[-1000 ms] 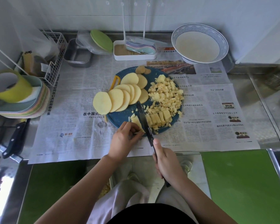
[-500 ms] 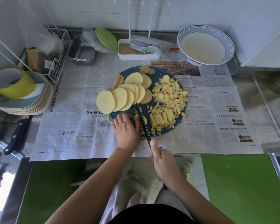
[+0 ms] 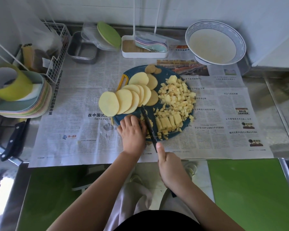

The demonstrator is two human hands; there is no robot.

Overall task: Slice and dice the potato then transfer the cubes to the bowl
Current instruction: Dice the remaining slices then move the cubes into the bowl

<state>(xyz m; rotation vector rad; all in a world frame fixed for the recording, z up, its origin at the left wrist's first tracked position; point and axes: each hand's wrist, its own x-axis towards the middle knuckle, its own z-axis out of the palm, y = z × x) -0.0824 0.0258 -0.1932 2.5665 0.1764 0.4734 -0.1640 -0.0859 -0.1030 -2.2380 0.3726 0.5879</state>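
A round blue cutting board (image 3: 171, 136) lies on newspaper. Fanned potato slices (image 3: 123, 100) cover its left side, and one slice hangs over the rim. Diced potato cubes (image 3: 178, 95) are heaped on the right, with cut strips (image 3: 169, 122) in front of them. My left hand (image 3: 133, 132) presses curled fingers down on a small stack of potato at the board's near edge. My right hand (image 3: 169, 165) grips a black knife (image 3: 148, 125), thumb along its spine, with the blade right beside my left fingers. A white bowl with a blue rim (image 3: 215, 42) stands at the back right.
At the left stands a stack of plates (image 3: 22, 104) with a yellow-green cup, and a black-handled knife (image 3: 15, 139) lies below it. A wire rack (image 3: 55, 52), a metal tray (image 3: 82, 49) and a white dish rack (image 3: 143, 47) line the back wall. Green panels (image 3: 250, 194) flank the counter front.
My left hand turned palm down and moved up onto the potato stack, now covering it. The knife blade has shifted slightly left against my fingers.
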